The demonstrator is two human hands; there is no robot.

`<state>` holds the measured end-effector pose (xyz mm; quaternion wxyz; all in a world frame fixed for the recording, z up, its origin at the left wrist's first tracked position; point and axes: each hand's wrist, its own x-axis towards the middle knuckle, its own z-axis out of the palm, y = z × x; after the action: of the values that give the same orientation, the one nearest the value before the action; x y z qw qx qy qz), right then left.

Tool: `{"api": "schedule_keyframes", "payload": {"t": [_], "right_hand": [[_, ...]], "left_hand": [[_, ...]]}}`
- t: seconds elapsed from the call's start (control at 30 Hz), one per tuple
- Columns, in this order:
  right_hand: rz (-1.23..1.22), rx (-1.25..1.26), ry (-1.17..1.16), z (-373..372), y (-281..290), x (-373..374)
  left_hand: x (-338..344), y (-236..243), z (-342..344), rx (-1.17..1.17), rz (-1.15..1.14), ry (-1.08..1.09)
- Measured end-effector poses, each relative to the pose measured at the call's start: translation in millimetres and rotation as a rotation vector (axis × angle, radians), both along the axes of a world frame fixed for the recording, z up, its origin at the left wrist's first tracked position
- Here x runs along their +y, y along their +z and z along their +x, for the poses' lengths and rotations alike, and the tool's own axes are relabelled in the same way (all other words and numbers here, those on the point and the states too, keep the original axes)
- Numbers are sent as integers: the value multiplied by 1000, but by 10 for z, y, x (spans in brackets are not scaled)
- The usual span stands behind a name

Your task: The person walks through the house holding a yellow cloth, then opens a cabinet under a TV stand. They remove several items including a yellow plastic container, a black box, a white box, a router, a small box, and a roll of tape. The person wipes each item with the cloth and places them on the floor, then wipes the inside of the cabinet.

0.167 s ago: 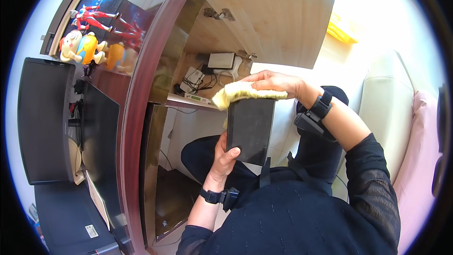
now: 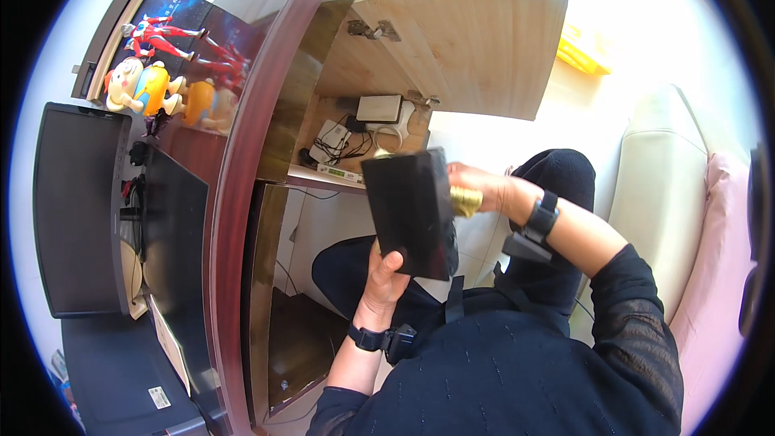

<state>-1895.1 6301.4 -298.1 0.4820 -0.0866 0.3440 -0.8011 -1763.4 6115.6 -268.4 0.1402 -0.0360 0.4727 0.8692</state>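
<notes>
A flat black box-shaped device (image 2: pixel 406 210) is held up over my lap, its broad dark face turned upward. My left hand (image 2: pixel 383 278) grips its lower left corner, thumb on the face and fingers underneath. At the far right side, my right hand (image 2: pixel 484 186) is closed round a fuzzy yellow cloth (image 2: pixel 466 201). Most of that cloth, and some of the right fingers, are hidden behind the device. A small yellow bit also shows beyond the device's top edge.
An open wooden cabinet door (image 2: pixel 460 48) stands ahead. Inside the cabinet lie a white box (image 2: pixel 379 108), tangled cables and a power strip (image 2: pixel 339 172). On the glossy cabinet top at left are toy figures (image 2: pixel 141 87) and a monitor (image 2: pixel 85 210). A pale sofa (image 2: pixel 658 178) stands right.
The cloth has gone from the device's top edge to its right side, moving down with my right hand. The device has tilted and shifted slightly left in my left hand.
</notes>
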Motion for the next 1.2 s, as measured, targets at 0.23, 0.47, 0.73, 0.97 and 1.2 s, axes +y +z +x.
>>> {"api": "schedule_keyframes", "payload": {"t": [0.23,0.47,0.73,0.97,1.2], "right_hand": [[-1,464,-658,-123,377,125],[349,1103,-800,539,468,-83],[273,1300,-685,855,341,139],[563,1137,-1037,-232,370,-60],[30,-83,-652,-297,231,93]], "left_hand": [[-114,74,-123,52,-31,80],[-21,-134,-86,-52,58,107],[-200,-127,-175,-27,147,2],[-206,-249,-34,-134,335,-74],[-147,-343,34,-121,459,-1]]}}
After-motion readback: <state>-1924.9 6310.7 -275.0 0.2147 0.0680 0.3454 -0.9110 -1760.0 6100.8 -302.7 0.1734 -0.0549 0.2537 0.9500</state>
